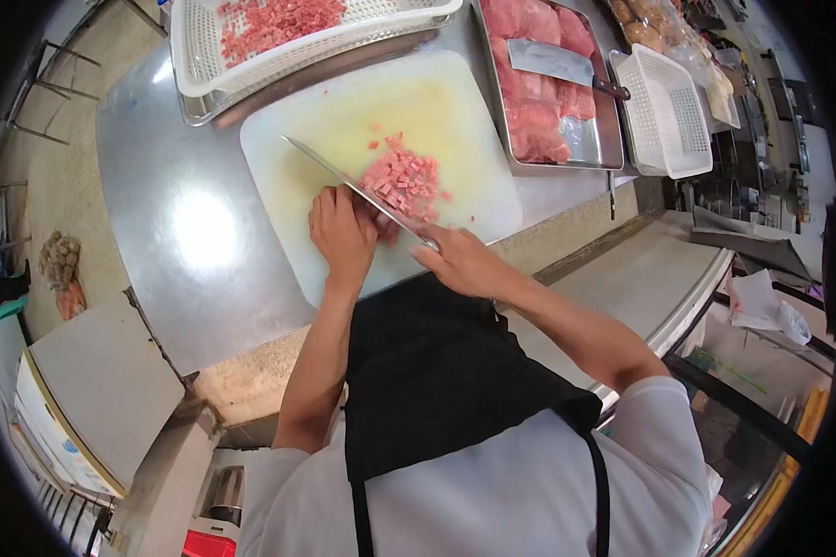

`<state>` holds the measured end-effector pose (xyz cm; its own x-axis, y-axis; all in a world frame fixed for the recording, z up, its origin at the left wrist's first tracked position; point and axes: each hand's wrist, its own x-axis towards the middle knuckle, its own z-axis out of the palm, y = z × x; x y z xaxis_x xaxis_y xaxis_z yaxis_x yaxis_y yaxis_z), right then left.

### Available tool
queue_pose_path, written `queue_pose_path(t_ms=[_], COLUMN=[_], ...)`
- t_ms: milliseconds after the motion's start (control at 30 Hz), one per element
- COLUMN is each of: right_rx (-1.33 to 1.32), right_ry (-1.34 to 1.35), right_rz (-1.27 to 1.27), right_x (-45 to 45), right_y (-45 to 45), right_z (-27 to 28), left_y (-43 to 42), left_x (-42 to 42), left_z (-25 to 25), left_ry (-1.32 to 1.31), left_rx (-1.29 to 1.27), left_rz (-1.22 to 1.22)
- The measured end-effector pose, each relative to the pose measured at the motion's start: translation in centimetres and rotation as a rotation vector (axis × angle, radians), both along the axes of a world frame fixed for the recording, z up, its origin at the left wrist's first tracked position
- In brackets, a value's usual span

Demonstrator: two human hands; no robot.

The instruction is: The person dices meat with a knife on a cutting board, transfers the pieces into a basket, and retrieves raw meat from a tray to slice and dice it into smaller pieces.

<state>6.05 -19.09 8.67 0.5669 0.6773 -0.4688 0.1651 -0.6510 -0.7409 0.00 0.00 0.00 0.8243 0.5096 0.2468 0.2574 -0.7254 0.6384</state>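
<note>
My right hand (462, 260) grips the handle of a long knife (348, 181), whose blade points up and left across the white cutting board (279, 176). Beside the blade, my left hand (342, 230) has its fingers curled down on a piece of meat (387, 229), which is mostly hidden under the hand and knife. On the far side of the blade lies a pile of diced pink meat (407, 176), with a few loose cubes around it. The board rests on a metal table (149, 186).
A white perforated basket (316, 42) of diced meat stands on a metal tray at the back left. Behind right, a metal pan (581, 139) holds large meat pieces, with a cleaver (553, 63) lying on them. Next to it is a white plastic basket (664, 111).
</note>
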Motion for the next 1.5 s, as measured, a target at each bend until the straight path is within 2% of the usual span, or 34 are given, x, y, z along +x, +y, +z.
queue_pose_path(t_ms=[67,100,233,333,367,467,567,667,767,867,967,1067,1167,1267,1367,1467,1500], right_rx=[-0.046,0.052,-0.052,-0.114,-0.126,0.012,0.008,-0.046,-0.129,-0.134,-0.013,0.003,-0.016,-0.159,-0.131,0.059,0.039], right_ry=[-0.095,-0.166,-0.033,-0.004,-0.011,-0.175,-0.225,-0.039,0.014,0.057,-0.125,-0.26,-0.108,0.076,0.056,-0.212,-0.229], right_rz=[-0.017,-0.021,-0.021,-0.024,-0.021,0.012,-0.005,-0.025,-0.015,-0.033,0.011,-0.015,-0.034,-0.006,-0.033,-0.008,0.009], right_x=[0.3,3.3,2.7,-0.3,-0.9,-1.1,-0.1,0.6,-0.8,-1.9,-1.3,-1.1,-0.6,-1.1,-2.5,-2.6,-2.3], right_y=[1.5,5.0,3.4,0.4,-0.2,0.5,3.0,2.9,0.7,-0.3,1.3,3.1,2.5,1.4,0.1,1.3,2.1], right_z=[0.2,-1.8,4.9,6.2,5.8,0.5,-1.1,3.4,6.4,4.8,0.1,0.0,2.6,7.2,4.5,-0.2,-0.6], left_y=[-0.4,4.0,3.5,2.5,2.2,1.0,1.4,1.8,2.2,2.0,1.9,2.3,2.4,2.6,2.4,2.3,2.4], left_x=[-0.1,3.3,2.2,0.8,0.4,-0.2,-0.4,-0.8,-0.9,-1.1,-1.0,-1.4,-1.8,-1.9,-2.0,-2.0,-2.1], left_z=[0.9,-0.2,0.6,0.7,0.6,0.2,0.0,0.3,1.0,0.0,-0.4,-0.1,0.8,1.2,0.6,-0.8,-0.8], left_ry=[-0.014,-0.123,-0.157,-0.076,-0.032,-0.121,-0.096,-0.102,0.015,-0.004,-0.099,-0.08,-0.05,-0.018,-0.03,-0.085,-0.087], left_rx=[-0.024,0.062,-0.086,-0.095,-0.074,-0.008,-0.017,-0.132,-0.108,-0.01,-0.001,0.008,-0.028,-0.054,-0.028,0.033,0.026], left_rz=[0.001,-0.014,-0.031,-0.045,-0.053,-0.052,-0.08,-0.075,-0.058,-0.069,-0.081,-0.1,-0.1,-0.093,-0.09,-0.08,-0.083])
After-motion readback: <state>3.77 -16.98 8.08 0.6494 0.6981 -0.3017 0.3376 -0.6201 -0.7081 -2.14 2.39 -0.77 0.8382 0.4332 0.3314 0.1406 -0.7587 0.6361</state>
